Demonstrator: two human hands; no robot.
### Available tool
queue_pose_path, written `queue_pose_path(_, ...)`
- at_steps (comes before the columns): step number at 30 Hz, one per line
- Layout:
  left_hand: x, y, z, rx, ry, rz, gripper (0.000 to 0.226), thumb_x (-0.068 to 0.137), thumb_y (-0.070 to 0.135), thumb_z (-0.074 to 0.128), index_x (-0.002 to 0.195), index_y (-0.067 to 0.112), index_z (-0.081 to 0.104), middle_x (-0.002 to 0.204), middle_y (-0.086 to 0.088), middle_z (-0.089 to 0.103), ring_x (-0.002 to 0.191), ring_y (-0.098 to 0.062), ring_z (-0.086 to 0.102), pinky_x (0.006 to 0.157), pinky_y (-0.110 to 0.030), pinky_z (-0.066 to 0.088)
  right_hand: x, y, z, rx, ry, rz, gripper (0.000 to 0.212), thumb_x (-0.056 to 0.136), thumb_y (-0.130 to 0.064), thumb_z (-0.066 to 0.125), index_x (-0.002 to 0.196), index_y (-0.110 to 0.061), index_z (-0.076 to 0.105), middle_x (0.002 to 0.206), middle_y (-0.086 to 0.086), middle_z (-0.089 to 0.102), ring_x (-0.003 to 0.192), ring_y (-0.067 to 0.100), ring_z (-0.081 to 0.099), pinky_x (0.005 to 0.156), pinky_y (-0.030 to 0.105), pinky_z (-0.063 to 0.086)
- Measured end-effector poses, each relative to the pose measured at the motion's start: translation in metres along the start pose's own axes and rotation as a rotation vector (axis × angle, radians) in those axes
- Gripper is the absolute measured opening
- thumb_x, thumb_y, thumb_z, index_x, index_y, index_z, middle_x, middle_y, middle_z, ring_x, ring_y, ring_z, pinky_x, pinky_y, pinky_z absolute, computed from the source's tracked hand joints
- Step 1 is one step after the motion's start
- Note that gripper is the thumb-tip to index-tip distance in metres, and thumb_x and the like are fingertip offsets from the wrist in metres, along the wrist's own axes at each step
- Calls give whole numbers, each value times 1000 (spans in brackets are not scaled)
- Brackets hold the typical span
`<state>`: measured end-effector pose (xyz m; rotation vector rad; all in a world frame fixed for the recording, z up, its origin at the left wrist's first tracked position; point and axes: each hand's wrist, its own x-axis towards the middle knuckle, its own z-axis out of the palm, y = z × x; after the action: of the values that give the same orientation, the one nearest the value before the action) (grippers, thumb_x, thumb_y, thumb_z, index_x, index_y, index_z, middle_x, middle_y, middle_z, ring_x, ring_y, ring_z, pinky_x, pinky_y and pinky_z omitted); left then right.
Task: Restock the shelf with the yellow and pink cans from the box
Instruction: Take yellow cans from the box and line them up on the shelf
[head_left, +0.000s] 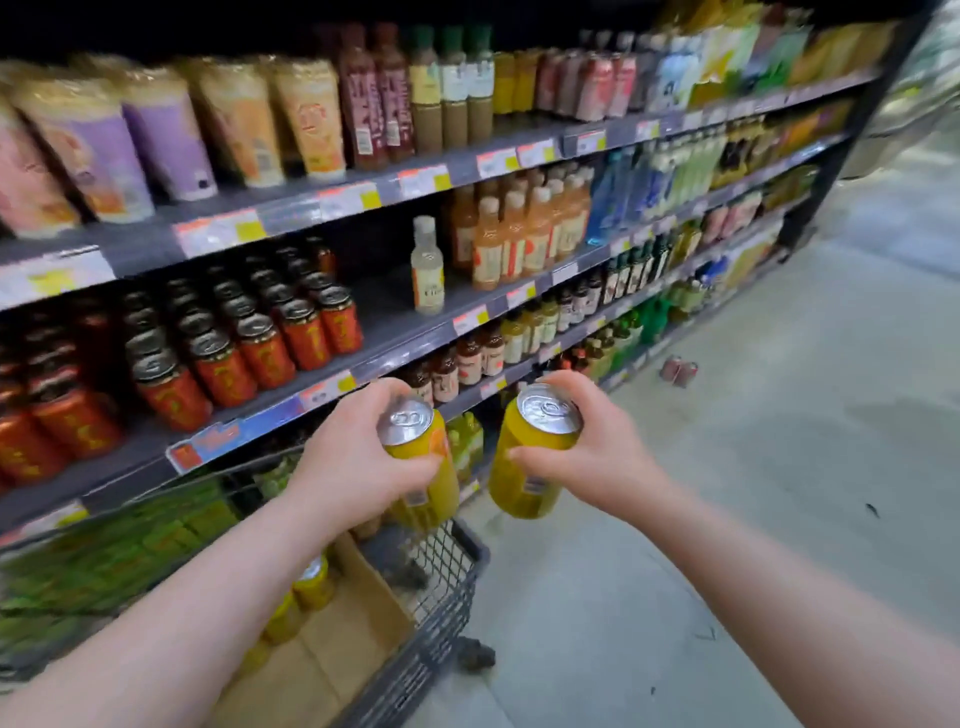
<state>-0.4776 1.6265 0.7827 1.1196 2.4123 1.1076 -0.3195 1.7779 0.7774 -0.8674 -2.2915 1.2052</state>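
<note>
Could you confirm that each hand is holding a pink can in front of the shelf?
Not quite: the cans are yellow, not pink. The head view shows the left hand gripping the left can and the right hand gripping the right can, in front of the shelf.

Gripping left yellow can (441, 491) in left hand (358, 457), right yellow can (524, 467) in right hand (587, 449), at 3 o'clock of it, apart. At 7 o'clock, spare yellow cans (311, 577) in cardboard box (363, 618) inside mesh cart (441, 587); at 11 o'clock, shelf (395, 317).
</note>
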Motion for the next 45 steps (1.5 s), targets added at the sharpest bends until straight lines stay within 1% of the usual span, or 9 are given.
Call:
queue_pose_path(4,36,71,56,-41,-57,48,51,47,48,65,96,43,52,98,16,61,89,-8,58,73,-28,45,5,34,-89,22,83,5,54,44,-46,70,90,-54,43,92,-29,53,79,-22,51,59,0,40)
queue_pose_path(10,78,172,142,-75,-119,101,51,61,37,76,106,39,52,105,15,59,89,-4,56,66,-20,41,28,80,-221,-12,120,-3,59,53,-39,79,101,-43,44,91,-24,54,82,-3,56,69,21,46)
queue_pose_path(17,124,243,190,-130,-113,74,51,63,32,75,107,40,49,93,25,52,79,3,53,55,-18,39,72,106,-304,-61,132,-23,77,43,-53,70,114,-37,46,98,-20,56,87,0,57,72,23,49)
queue_pose_path(22,168,260,197,-99,-98,46,48,62,36,74,102,44,49,89,22,55,74,-1,56,52,-22,43,117,115,-326,-11,104,-34,71,47,-50,74,111,-37,47,102,-13,58,90,7,59,76,32,54)
queue_pose_path(27,236,266,202,-113,-111,68,44,63,36,74,97,46,48,93,17,58,80,-4,59,59,-23,49,180,119,-339,2,74,-49,66,54,-48,75,112,-42,44,97,-20,55,78,4,59,42,12,39)
queue_pose_path(32,318,268,195,-98,-86,111,41,57,42,73,86,52,46,91,20,57,78,-1,58,56,-18,45,267,108,-344,-34,50,-103,72,49,-53,73,113,-43,44,104,-20,56,88,1,60,69,23,54)
queue_pose_path(38,407,256,161,-66,31,89,41,46,51,66,82,53,47,89,22,57,75,-1,58,59,-24,50,378,85,-337,-56,3,-175,66,55,-51,74,111,-45,41,111,-17,53,91,6,60,73,29,56)
queue_pose_path(43,459,244,134,-69,141,57,50,49,48,66,97,45,53,95,13,60,80,-4,58,58,-22,47,452,63,-331,-27,-25,-246,61,61,-46,77,110,-44,40,101,-27,49,85,-4,57,55,9,45)
queue_pose_path(45,474,240,126,-56,178,50,51,53,45,70,102,42,54,100,10,61,85,-9,59,59,-25,48,481,53,-329,-30,-36,-281,60,60,-45,77,109,-43,42,101,-23,52,85,-2,57,55,10,45)
